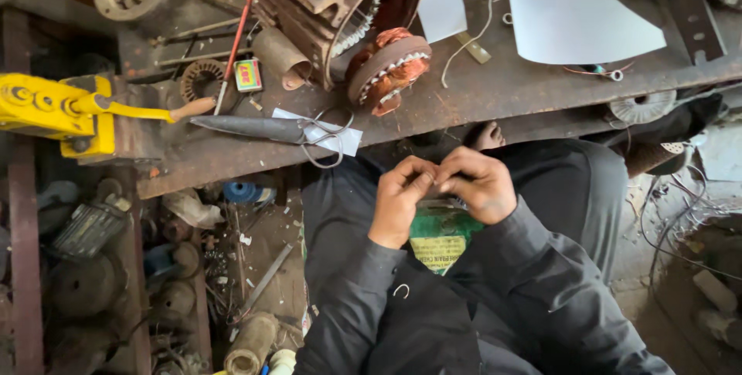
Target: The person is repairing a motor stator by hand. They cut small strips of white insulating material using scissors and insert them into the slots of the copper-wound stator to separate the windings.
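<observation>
**Small work held over the lap, with clutter close by**

We see the left hand (pixel 399 199) and right hand (pixel 478 183) meeting fingertip to fingertip above a green packet (pixel 440 237) on the lap. The fingers are pinched nearly closed on something too small for us to make out. We judge it could slip and vanish into the scrap below. The scissors (pixel 321 137) overhang the rusty table (pixel 495 89) edge; a bumped knee might tip them off.
</observation>
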